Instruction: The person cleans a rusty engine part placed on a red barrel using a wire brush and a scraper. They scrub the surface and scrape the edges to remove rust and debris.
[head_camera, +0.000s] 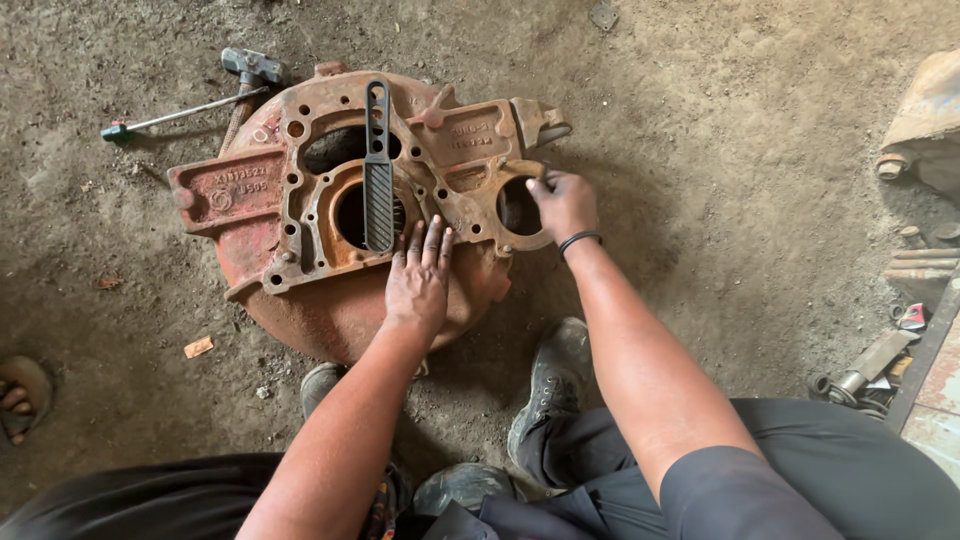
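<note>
On dirt floor (760, 200), just ahead of the person's shoes, lies a rusty cast-iron housing (340, 300) w/ bolted front plate, flat side up. Left hand (418, 280) rests palm-down on the plate's lower edge, fingers straight and close together, gripping nothing, just pressing. Right hand (565, 203) is at the round side opening (518, 208), fingertips pinched on its upper rim; whether sth small sits betw. them can't be told. A dark flat file (378, 180) lies across the centre bore, untouched. Hammer (248, 75) and a thin rod tool (175, 115) lie on the ground beyond the casting, well apart from both hands. Step looks like checking/working the side-hole rim while the left steadies the casting. Next move prob. needs a firm hold w/ left and a tool picked up; file is nearest.
</note>
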